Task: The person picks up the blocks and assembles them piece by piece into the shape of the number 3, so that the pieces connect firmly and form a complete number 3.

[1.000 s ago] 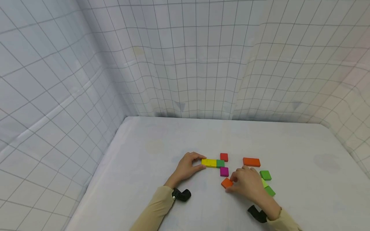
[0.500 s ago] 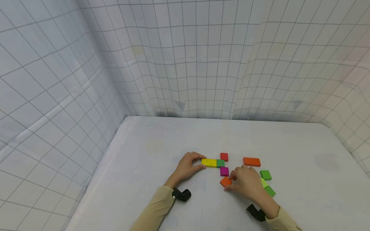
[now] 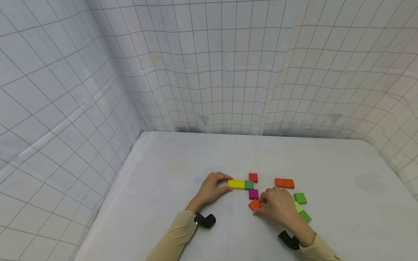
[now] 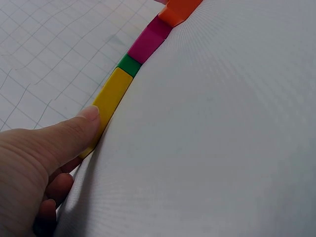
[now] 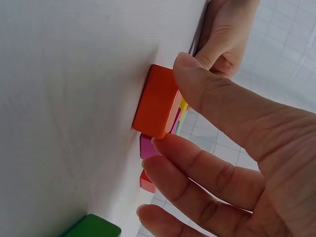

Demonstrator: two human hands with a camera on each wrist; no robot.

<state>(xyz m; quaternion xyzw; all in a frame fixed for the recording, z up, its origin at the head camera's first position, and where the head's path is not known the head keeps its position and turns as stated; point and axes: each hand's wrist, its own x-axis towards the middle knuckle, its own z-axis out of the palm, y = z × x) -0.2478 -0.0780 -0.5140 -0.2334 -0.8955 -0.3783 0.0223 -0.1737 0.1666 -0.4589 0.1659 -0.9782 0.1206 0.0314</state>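
My left hand (image 3: 210, 188) pinches the left end of a yellow block (image 3: 239, 185) between thumb and fingers. A dark green block (image 3: 249, 185) adjoins the yellow one's right end. Just off the green block's right corners lie a red block (image 3: 253, 177) above and a magenta block (image 3: 253, 194) below. My right hand (image 3: 280, 205) pinches an orange block (image 3: 255, 205), turned at an angle, between thumb and index finger. In the right wrist view the orange block (image 5: 157, 101) hides part of the magenta block (image 5: 149, 146); its corner lies against or very near it.
Behind my right hand lies a long orange-red block (image 3: 284, 183). To its right are a green block (image 3: 300, 198), a lime block (image 3: 298, 207) and another green block (image 3: 305, 216). A gridded white curtain (image 3: 215, 90) rises behind the white table (image 3: 183, 156).
My right hand has shifted slightly left and away from me with the orange block, bringing it closer to the magenta block. My left hand has stayed at the yellow block.
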